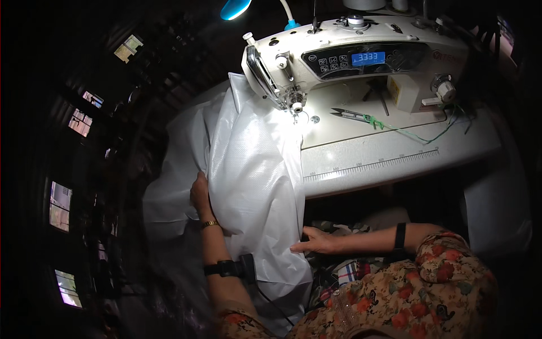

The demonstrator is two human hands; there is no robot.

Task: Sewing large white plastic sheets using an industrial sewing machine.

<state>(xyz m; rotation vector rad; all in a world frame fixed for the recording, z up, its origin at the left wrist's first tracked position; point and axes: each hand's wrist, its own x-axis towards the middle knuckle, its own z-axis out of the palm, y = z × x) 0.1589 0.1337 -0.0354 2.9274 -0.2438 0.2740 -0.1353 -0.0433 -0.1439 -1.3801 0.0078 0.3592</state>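
A large white woven plastic sheet [248, 186] hangs in folds over the front of a white sewing machine [339, 34]. Its right edge runs up to the lit needle area [296, 110]. My left hand [200, 195] is closed on a fold at the sheet's left side, its fingers partly hidden by the material. Lower down, at the right edge, my right hand [317, 242] grips the sheet, with the thumb on top and the other fingers mostly out of sight.
Thread snips [351, 114] tied with green thread [415, 135] lie on the machine bed. A ruler strip [378, 163] marks the table's front edge. A blue lamp [235, 9] stands behind the machine head. More pale sheeting [497, 209] hangs at the right.
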